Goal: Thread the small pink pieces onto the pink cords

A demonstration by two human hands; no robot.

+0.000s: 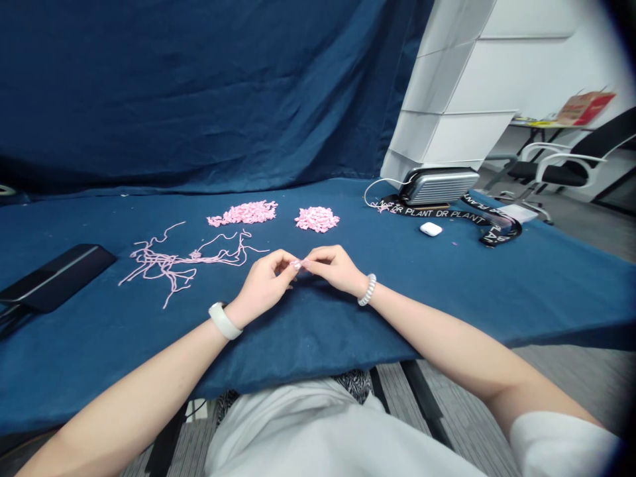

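Note:
My left hand (268,283) and my right hand (336,270) meet fingertip to fingertip just above the cloth near the table's front. Thumb and forefinger of each are closed in a pinch on a small pale pink piece (297,264), mostly covered by the fingers; its exact kind is too small to tell. Beyond my hands lie two heaps of small pink pieces: a longer heap (244,213) to the left and a rounder heap (317,219) to the right. Loose pink yarn strands (166,264) spread in a tangle left of my left hand.
A dark flat panel (57,277) lies at the left on the blue cloth (397,285). Toward the back right are a ribbed silver case (440,185), a black lettered strap (447,213) and a white earbud case (430,229). Behind them rises a white column (447,93).

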